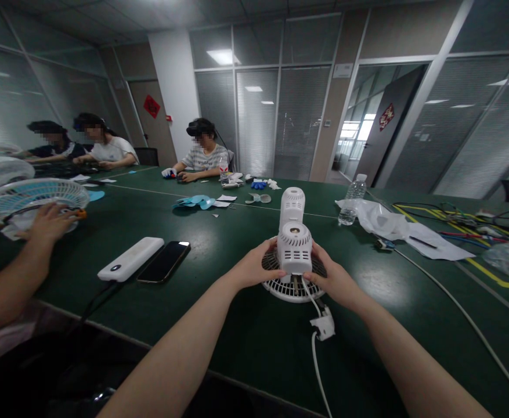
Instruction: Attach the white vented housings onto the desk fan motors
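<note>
In front of me a white electric fan (295, 255) lies on its round grille (295, 295), with its vented motor housing turned up and its stem pointing away. My left hand (256, 268) grips the housing from the left, thumb at its lower edge. From the right, my right hand (329, 277) holds the same housing, its thumb close to where the cord comes out. A white cord (317, 363) runs from the fan toward the table's front edge, with a white wrapped piece (324, 325) on it. The far fingers of both hands are partly hidden.
Left of me lie a white power bank (131, 259) and a phone (164, 262). A co-worker's hand (49, 223) touches another fan grille (32, 194). Ahead are blue fan blades (193, 202); rightward, a water bottle (353, 200), plastic wrapping (380, 219) and cables (463, 217).
</note>
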### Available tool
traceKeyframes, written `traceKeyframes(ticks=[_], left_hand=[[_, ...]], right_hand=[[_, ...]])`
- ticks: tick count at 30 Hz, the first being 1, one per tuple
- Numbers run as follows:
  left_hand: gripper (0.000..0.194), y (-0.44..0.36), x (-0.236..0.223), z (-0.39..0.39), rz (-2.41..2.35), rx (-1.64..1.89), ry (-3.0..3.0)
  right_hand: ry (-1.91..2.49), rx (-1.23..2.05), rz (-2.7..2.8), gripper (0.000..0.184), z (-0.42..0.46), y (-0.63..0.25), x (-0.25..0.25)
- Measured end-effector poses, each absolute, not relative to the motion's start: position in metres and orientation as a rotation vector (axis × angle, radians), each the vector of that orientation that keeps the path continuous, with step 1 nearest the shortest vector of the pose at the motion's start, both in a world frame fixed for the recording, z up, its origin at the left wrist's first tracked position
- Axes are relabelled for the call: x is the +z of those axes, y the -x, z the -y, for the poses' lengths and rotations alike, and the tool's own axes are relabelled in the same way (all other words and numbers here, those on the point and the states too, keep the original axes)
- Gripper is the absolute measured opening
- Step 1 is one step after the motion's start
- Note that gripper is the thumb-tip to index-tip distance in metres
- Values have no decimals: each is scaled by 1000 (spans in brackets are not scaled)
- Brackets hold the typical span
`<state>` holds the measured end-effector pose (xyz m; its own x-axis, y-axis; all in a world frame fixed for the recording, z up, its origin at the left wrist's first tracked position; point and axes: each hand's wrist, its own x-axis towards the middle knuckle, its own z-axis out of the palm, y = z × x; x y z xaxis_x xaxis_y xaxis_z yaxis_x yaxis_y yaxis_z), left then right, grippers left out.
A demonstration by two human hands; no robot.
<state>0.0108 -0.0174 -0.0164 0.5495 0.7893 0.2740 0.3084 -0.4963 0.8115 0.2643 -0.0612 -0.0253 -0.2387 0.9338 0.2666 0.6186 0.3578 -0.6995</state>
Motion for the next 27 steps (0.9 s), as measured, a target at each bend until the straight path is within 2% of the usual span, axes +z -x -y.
traceKeyframes(ticks=[9,15,22,27], left_hand=[[91,-11,-26,9,-862,815,-2047],[100,-11,-21,12,-872,808,-2082],[94,-12,-21,10,-856,802,-2080],[102,-12,-22,10,-887,799,-2020]], right_hand=[[1301,687,2054,80,65,-270,-16],[1348,564,2023,82,64,-269,-20],[1380,488,2059,81,64,-270,-22],[1393,436,2010,80,69,-263,-23]])
